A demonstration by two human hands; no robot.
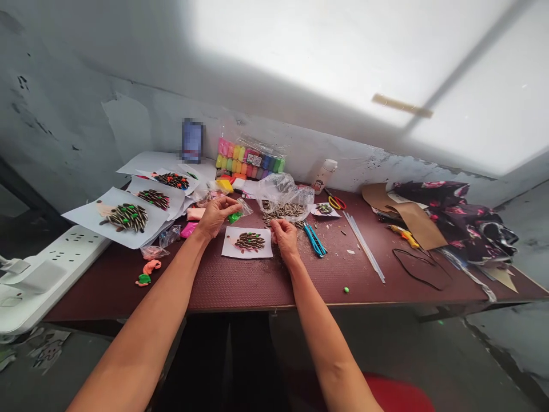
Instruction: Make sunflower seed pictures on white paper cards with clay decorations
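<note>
My left hand (218, 216) is closed in a pinch at a small clear plastic bag of green clay (235, 217), just above the table. Below and between my hands lies a white card (229, 250) with a hedgehog picture, its back covered in striped seeds and green clay dots (249, 241). At the card's right edge my right hand (284, 236) has its fingertips pressed together; whatever they hold is too small to make out. Behind it, a pile of striped seeds (285, 210) spills from a clear plastic bag (278, 189).
Finished-looking hedgehog sheets (92, 212) overlap at left, beside a white power strip (51, 274). Coloured clay packs (251, 160) stand against the wall. To the right are a blue utility knife (315, 240), scissors (337, 202), glue sticks (364, 246), a glue gun (405, 236) and floral cloth (454, 223).
</note>
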